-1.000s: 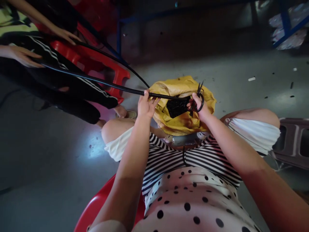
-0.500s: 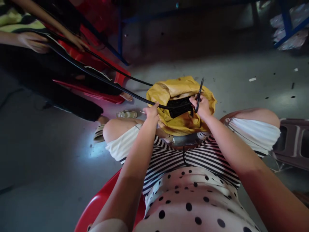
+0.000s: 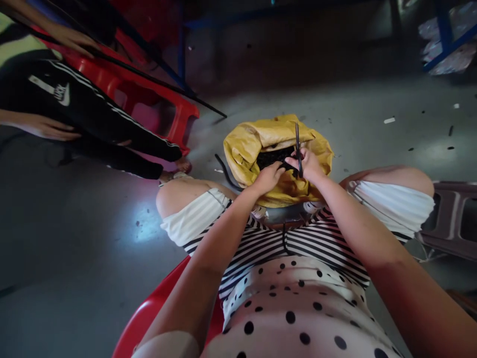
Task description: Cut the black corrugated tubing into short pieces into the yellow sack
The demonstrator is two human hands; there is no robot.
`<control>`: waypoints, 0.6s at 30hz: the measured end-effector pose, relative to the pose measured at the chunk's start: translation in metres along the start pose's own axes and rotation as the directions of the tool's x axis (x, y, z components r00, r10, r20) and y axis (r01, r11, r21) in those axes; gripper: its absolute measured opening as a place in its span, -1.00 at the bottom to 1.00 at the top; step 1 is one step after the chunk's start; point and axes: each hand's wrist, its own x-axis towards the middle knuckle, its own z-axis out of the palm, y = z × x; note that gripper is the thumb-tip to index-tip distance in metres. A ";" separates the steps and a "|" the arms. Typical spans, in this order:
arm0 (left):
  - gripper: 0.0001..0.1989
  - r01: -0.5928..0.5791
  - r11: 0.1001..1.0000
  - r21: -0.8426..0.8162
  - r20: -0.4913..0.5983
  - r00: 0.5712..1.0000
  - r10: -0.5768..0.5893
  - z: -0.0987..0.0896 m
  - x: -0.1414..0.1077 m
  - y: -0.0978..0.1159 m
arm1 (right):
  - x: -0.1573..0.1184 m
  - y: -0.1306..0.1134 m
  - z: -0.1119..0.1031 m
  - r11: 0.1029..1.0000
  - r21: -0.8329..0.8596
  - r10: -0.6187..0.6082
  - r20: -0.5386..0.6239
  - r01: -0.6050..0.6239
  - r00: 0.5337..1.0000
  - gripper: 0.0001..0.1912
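My right hand [image 3: 310, 165] grips black-handled scissors [image 3: 297, 141] with the blades pointing away from me. They are over the mouth of a yellow sack [image 3: 242, 144] between my feet. Close by, my left hand [image 3: 269, 179] reaches over the sack's near left rim, its fingers closed at a black tube whose held part is mostly hidden. A loose length of black tube [image 3: 224, 169] bends down beside the sack's left side and passes behind my left forearm. Dark pieces [image 3: 274, 157] fill the sack's opening; their kind cannot be made out.
At the left, a co-worker's hand [image 3: 72, 40] is on another black tube [image 3: 167, 85], which slants toward the sack. A red stool [image 3: 179, 117] stands behind the co-worker's legs. Blue metal legs [image 3: 181, 44] rise at the back; a brown stool [image 3: 449, 214] is at right.
My left hand has moved right, toward my right hand. The near black tube has left the co-worker's hand and dropped beside the sack. The co-worker's other tube has drawn back leftward, away from the sack.
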 end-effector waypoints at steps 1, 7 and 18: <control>-0.60 0.002 1.000 -0.001 -0.042 0.999 -0.002 -0.004 0.001 -0.002 | 0.000 0.000 -0.001 1.000 -0.004 0.007 -0.009 -0.007 1.000 -0.49; -0.61 0.083 0.996 0.041 -0.277 0.958 -0.069 -0.038 0.004 -0.017 | -0.008 0.003 -0.001 0.981 -0.106 0.175 0.149 -0.160 0.973 -0.44; -0.65 0.052 0.992 0.113 -0.218 0.976 -0.026 -0.042 0.008 -0.024 | -0.023 0.001 0.008 0.961 -0.227 0.234 0.354 -0.160 0.905 -0.32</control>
